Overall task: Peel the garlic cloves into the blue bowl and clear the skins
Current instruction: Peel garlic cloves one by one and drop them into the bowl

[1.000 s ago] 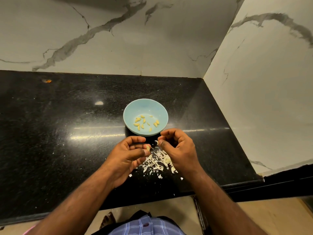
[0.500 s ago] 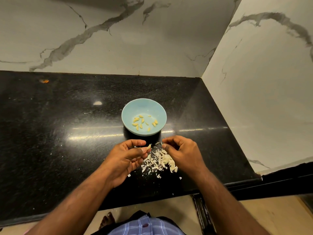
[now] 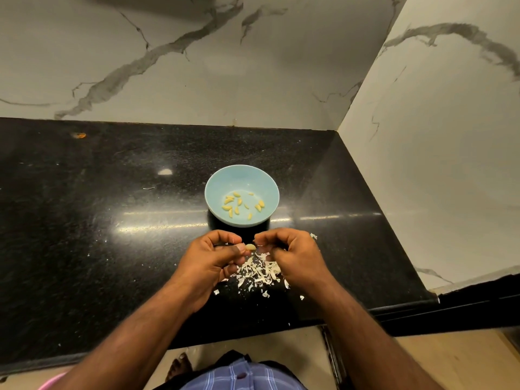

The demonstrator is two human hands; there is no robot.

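Note:
A light blue bowl [image 3: 242, 180] stands on the black counter with several peeled yellow garlic cloves [image 3: 236, 205] lying in its bottom. Just in front of it my left hand [image 3: 209, 263] pinches a small garlic clove [image 3: 250, 247] between thumb and fingers. My right hand [image 3: 294, 256] is close against it, fingers curled, its fingertips at the clove's right end. Under and between both hands lies a heap of white garlic skins [image 3: 257, 273], partly hidden by my fingers.
The black granite counter [image 3: 98, 220] meets marble walls at the back and the right. Stray skin flakes [image 3: 313, 236] lie around the heap. The counter's front edge [image 3: 394, 311] is near my forearms. A small orange speck [image 3: 80, 135] sits far left.
My right hand has risen from the skin heap and come back to the clove held in my left hand. The view shifted slightly.

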